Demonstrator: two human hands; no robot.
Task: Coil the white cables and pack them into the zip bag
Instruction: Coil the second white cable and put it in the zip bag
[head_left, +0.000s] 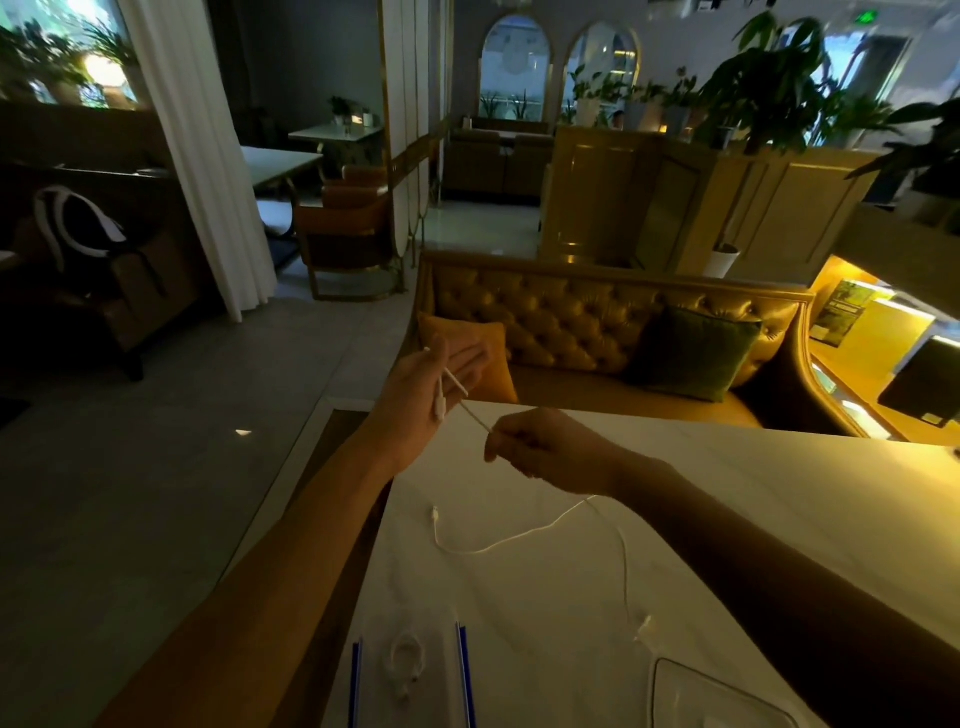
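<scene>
My left hand (434, 387) is raised past the table's far left corner, fingers held flat, with a white cable (454, 384) wound over them and its plug hanging at the palm. My right hand (540, 447) pinches the same cable a short way off, stretched taut between both hands. The cable's slack trails from under the right hand down to the table and ends in a plug (645, 626). A second white cable (498, 540) lies loose on the tabletop. A clear zip bag (441, 644) with blue edges lies at the near edge, with a coiled white cable (408, 662) inside.
The white marble table (753, 493) fills the lower right. A clear plastic item (722, 696) lies at its near right edge. A tufted golden sofa (571, 312) with cushions stands beyond the table. Tiled floor lies to the left.
</scene>
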